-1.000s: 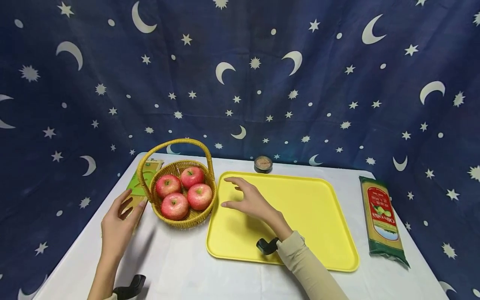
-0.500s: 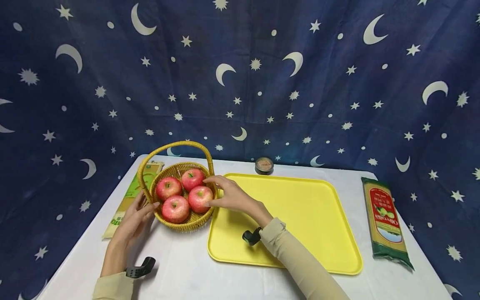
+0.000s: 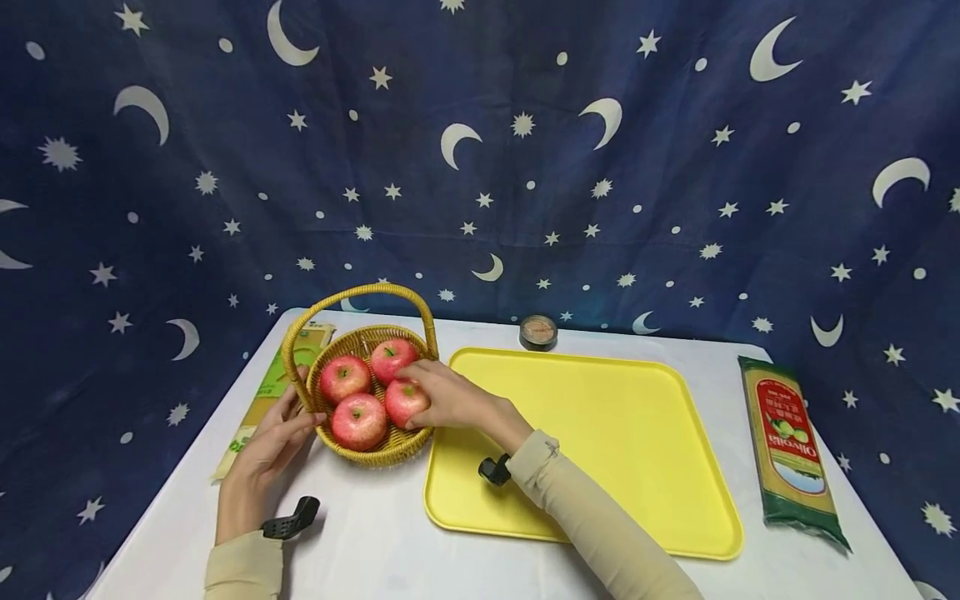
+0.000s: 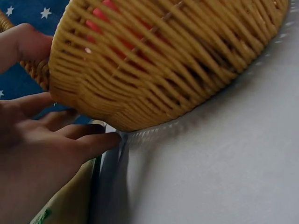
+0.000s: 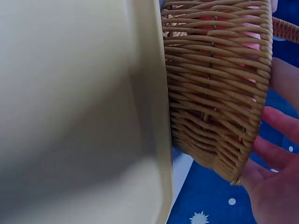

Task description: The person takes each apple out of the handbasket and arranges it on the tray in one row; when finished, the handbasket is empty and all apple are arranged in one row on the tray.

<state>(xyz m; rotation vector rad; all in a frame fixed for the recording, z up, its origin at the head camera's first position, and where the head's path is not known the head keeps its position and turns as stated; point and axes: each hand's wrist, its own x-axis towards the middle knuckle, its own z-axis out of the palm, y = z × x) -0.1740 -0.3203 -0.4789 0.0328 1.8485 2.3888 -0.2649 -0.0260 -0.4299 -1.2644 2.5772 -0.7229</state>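
"While the yellow tray (image 3: 600,450) is lying so close, what should we be watching on the wicker basket (image 3: 375,456)?"

"Its near side. It's standing just left of the tray, and I can't tell whether they're touching. If it were sliding right, it could be catching on the raised edge and tipping."

"And the green-and-yellow packet (image 3: 273,379)?"

"That's lying to the left, partly behind the basket. A shove that way could be creasing it."

"How firmly is the left hand (image 3: 266,454) steadying things?"

"Lightly, I'd judge. Its fingers are spreading along the outer wall, with the thumb resting at the rim. Were the other hand pulling hard, the basket could be swivelling away."

"And the right hand (image 3: 461,402)?"

"It's reaching over the rim and pinching the front right apple (image 3: 405,406) between thumb and fingertips."

"Where's that apple sitting?"

"Inside the basket, nestling close to the three other apples (image 3: 360,423). Its skin is looking smooth and glossy, so a shallow hold could be letting it slip. With it gone, its neighbours could be rolling into the gap."
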